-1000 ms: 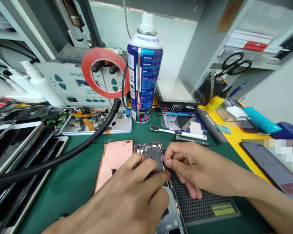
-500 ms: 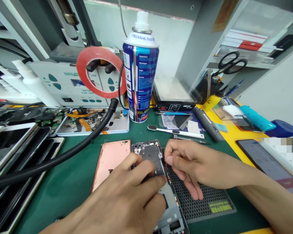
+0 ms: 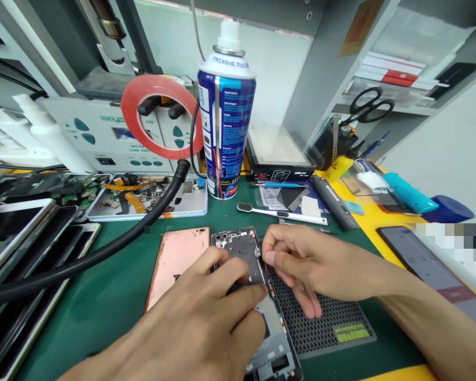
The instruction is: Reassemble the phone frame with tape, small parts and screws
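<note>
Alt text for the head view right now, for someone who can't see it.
The left hand lies over an opened phone, while the right hand has thumb and forefinger together at its right edge. A pink panel lies left of it, a black mesh pad right; behind stands a blue spray can.

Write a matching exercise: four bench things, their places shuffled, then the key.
1. opened rectangular gray phone frame
2. red tape ring
3. slim white dark-bristled toothbrush
4. tall blue-and-white spray can

A. around two black pegs
B. standing on the flat green mat
C. under the left hand
D. lying, bristled end toward the can

Pairs: 1-C; 2-A; 3-D; 4-B
</note>
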{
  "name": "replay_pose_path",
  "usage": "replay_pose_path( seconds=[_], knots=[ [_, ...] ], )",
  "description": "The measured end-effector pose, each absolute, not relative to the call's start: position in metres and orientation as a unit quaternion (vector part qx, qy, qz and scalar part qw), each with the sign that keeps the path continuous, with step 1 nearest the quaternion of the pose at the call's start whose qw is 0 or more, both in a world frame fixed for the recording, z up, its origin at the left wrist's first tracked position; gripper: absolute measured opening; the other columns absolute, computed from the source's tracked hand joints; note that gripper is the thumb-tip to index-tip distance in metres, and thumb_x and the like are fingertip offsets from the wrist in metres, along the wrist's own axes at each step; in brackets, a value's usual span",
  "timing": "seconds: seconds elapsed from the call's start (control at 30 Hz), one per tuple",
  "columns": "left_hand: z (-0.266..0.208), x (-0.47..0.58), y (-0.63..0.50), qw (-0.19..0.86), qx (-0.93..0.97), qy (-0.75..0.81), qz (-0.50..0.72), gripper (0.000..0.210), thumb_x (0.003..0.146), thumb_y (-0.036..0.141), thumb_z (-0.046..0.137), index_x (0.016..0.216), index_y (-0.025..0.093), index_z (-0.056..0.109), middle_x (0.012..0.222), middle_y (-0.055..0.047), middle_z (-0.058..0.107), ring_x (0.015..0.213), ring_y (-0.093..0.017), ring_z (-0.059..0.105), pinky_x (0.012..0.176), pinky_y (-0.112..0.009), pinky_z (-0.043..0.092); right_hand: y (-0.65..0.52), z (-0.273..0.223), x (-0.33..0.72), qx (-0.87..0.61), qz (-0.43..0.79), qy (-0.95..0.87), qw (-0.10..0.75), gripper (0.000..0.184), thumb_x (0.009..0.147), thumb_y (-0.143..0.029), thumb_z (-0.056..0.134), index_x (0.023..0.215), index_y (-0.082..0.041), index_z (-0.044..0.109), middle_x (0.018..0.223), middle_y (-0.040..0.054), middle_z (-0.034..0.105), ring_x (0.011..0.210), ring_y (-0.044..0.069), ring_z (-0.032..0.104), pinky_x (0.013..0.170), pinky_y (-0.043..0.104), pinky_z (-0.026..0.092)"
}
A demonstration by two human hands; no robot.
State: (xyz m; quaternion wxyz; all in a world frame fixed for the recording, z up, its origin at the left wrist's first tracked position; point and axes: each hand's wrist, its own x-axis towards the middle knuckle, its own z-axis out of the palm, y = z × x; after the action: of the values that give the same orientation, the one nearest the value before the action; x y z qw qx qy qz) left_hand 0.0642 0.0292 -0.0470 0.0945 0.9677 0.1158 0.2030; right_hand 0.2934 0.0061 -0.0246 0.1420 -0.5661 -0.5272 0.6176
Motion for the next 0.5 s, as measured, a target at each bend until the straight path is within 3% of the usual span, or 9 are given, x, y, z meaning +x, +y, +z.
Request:
replay_pose_path(
  seconds=[0.2,0.4,0.5],
  knots=[
    [-0.0471,0.0652,0.0291,0.090,0.965,0.125,0.213,0.022,0.092,0.016,0.048,0.088,0.024,0.068,0.096,-0.003,0.074,0.093,-0.024,0.057,0.095,-0.045,0.042,0.0060,-0.0211,0.2889,-0.588,0.601,-0.525,0.132,0.017,0.103,-0.037,0.040,0.095,-0.022,0.042,0.065,-0.0081,0.050,0.040,0.007,0.056,0.037,0.014,0.044],
    [-0.0470,0.0681,0.0293,0.091,0.968,0.120,0.200,0.023,0.093,0.018,0.048,0.080,0.021,0.066,0.117,-0.004,0.071,0.099,-0.025,0.057,0.096,-0.049,0.039,0.0047,-0.0235,0.2884,-0.595,0.592,-0.528,0.128,0.015,0.103,-0.036,0.038,0.097,-0.023,0.043,0.069,-0.0068,0.052,0.038,0.007,0.054,0.036,0.016,0.044],
    [-0.0480,0.0686,0.0293,0.082,0.972,0.119,0.186,0.021,0.093,0.020,0.049,0.080,0.020,0.066,0.117,-0.006,0.070,0.100,-0.027,0.057,0.095,-0.052,0.038,0.0039,-0.0251,0.2880,-0.597,0.588,-0.531,0.125,0.014,0.103,-0.035,0.038,0.096,-0.023,0.042,0.067,-0.0069,0.051,0.038,0.007,0.055,0.036,0.015,0.043]
  ],
)
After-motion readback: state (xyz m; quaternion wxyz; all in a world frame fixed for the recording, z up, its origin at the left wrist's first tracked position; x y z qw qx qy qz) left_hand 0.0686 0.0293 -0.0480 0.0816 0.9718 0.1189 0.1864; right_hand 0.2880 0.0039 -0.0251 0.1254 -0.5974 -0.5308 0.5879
